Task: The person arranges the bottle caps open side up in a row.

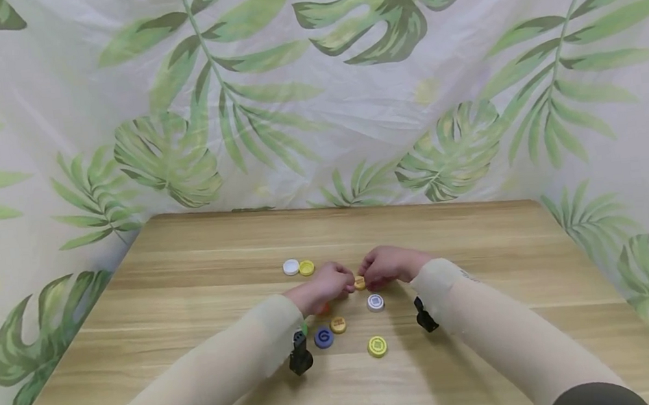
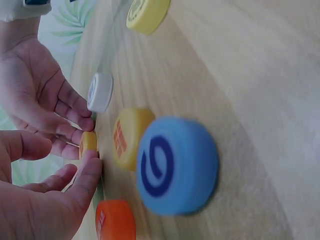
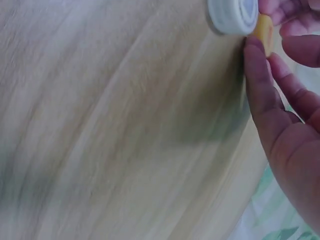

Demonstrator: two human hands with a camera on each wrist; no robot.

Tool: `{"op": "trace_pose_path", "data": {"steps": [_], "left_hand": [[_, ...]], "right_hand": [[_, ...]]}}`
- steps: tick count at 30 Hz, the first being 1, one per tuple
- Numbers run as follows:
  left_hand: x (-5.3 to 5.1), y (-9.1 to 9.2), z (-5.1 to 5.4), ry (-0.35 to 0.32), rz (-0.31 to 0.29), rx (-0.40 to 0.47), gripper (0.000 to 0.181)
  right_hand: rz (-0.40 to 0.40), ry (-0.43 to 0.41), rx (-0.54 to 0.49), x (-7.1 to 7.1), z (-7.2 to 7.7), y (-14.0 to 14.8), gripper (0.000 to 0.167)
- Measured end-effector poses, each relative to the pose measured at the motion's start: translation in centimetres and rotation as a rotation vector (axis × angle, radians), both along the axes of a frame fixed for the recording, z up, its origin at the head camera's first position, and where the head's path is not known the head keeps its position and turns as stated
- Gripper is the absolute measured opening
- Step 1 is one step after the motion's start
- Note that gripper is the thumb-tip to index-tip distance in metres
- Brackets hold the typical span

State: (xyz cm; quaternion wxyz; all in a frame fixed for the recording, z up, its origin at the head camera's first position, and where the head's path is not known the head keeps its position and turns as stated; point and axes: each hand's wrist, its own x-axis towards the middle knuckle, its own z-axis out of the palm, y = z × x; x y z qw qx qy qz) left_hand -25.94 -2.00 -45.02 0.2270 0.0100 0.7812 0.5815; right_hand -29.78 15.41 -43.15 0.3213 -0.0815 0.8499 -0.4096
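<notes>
An orange-yellow bottle cap (image 1: 359,283) lies on the wooden table between my two hands. From its left, fingertips of my left hand (image 1: 328,283) touch it, the thumb held apart from the cap in the left wrist view. My right hand (image 1: 389,265) reaches it from the other side with fairly straight fingers, clear in the right wrist view. Just nearer than that cap sits a white cap (image 1: 376,302). Close to the left forearm are a second orange-yellow cap (image 2: 131,137), a blue cap (image 2: 177,167) with a dark swirl, and an orange-red cap (image 2: 116,220).
Behind the left hand, a white cap (image 1: 291,267) and a yellow cap (image 1: 306,268) lie hollow side up. A printed yellow cap (image 1: 377,347) lies nearer the front. The left sleeve mostly hides a green cap (image 1: 304,328). Leaf-patterned cloth (image 1: 268,103) hangs behind the table (image 1: 216,239).
</notes>
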Motion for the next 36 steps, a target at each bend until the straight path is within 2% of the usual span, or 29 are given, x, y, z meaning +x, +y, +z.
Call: {"op": "trace_pose_path", "data": {"steps": [4,6,16,23,25,28,31,36], "left_hand": [[-0.4,-0.3,0.0,-0.007,0.009,-0.008,0.031],[-0.6,-0.4,0.0,-0.003,0.002,-0.016,0.031],[-0.5,-0.8,0.2,0.019,-0.002,-0.071,0.029],[-0.9,-0.7,0.3,0.058,0.004,-0.120,0.028],[-1.1,-0.9,0.4,0.057,0.006,-0.126,0.029],[-1.3,-1.3,0.2,0.046,0.016,-0.135,0.029],[-1.4,-1.7,0.3,0.057,0.032,-0.112,0.029],[-1.9,-2.4,0.8,0.113,0.081,-0.038,0.031]], "right_hand": [[0.085,0.134,0.157,0.0,0.1,-0.8,0.018],[0.112,0.174,0.212,0.0,0.2,-1.0,0.021],[0.172,0.281,0.253,0.2,0.1,-1.8,0.019],[0.229,0.428,0.345,-0.1,-0.1,-2.3,0.013],[0.223,0.432,0.335,-0.2,-0.1,-2.4,0.011],[0.200,0.393,0.290,-0.2,-0.1,-2.5,0.010],[0.159,0.340,0.211,-0.4,0.1,-2.5,0.014],[0.040,0.274,0.029,-1.0,0.5,-2.3,0.017]]}}
